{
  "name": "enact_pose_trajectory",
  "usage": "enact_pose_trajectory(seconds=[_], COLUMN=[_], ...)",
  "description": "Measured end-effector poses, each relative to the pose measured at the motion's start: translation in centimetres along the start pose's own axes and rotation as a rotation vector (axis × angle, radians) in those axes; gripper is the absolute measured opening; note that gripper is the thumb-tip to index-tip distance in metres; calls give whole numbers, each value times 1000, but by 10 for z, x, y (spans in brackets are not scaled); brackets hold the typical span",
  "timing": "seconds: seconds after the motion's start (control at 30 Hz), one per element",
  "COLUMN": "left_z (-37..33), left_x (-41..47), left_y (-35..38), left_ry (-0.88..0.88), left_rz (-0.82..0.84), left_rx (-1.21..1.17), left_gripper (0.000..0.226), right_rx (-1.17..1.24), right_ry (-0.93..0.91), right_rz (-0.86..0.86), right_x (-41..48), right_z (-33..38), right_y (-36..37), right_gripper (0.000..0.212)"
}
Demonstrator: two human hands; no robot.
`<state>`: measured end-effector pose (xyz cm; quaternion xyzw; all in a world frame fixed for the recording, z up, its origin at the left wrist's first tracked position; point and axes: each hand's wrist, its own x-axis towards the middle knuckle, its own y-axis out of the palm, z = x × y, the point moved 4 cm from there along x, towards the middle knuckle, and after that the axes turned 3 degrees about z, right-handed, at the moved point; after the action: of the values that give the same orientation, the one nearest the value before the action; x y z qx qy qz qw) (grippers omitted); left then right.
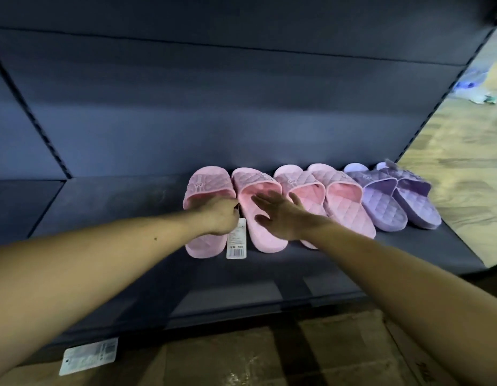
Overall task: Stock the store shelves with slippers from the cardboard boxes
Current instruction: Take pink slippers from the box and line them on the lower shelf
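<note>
Pink and purple on dark blue: the row of slippers [305,188] sits along the back edge of the shelf [116,207], toes to the back wall, bunched toward the right end. Your left hand [219,215] is on the leftmost pink slipper [205,190]. Its fingers are curled round the inner side right by the strap, so you're holding it, though the fingertips are hidden. Your right hand [280,215] lies flat over the second pink slipper [265,240], fingers straight and spread wide, tips reaching into the strap opening, gripping nothing. A white tag [236,245] hangs between those two slippers, just below your left hand. The other pink pair [347,207] comes next, with the purple pair [386,207] just beside it, nearest the shelf's right edge. Another tag [88,355] sticks out at the front edge near the left corner. A cardboard box [241,358] shows below the front edge, with wood floor [464,190] past the right edge.
</note>
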<state>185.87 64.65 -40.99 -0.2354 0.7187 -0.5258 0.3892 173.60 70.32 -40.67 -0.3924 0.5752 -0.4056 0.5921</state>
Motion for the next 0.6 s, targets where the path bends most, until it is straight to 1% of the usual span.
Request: enact_pose_trajectory(seconds=[0.07, 0.13, 0.2, 0.33, 0.4, 0.5, 0.6], left_z=[-12, -28, -60, -153, -207, -287, -362], left_x=[-7, -12, -18, -38, -50, -64, -76], left_y=[-24, -49, -77, -136, -160, -186, -198], left_ry=[59, 102, 182, 374, 481, 610, 716], left_rz=[-113, -190, -231, -271, -272, -262, -238], left_rx=[43, 4, -64, -168, -230, -325, -381], left_gripper=[37, 42, 40, 38, 37, 36, 33], right_rx=[-14, 8, 8, -51, -4, 139, 195], right_ry=[-5, 19, 65, 154, 215, 319, 387], right_rz=[-22, -81, -126, -138, -147, -240, -218], right_x=[-18, -43, -78, -165, -215, -294, -361], right_z=[-9, -23, -42, -94, -127, -179, -225], right_y=[-29, -66, -101, -159, -179, -199, -188], right_gripper=[53, 48, 44, 42, 41, 36, 34])
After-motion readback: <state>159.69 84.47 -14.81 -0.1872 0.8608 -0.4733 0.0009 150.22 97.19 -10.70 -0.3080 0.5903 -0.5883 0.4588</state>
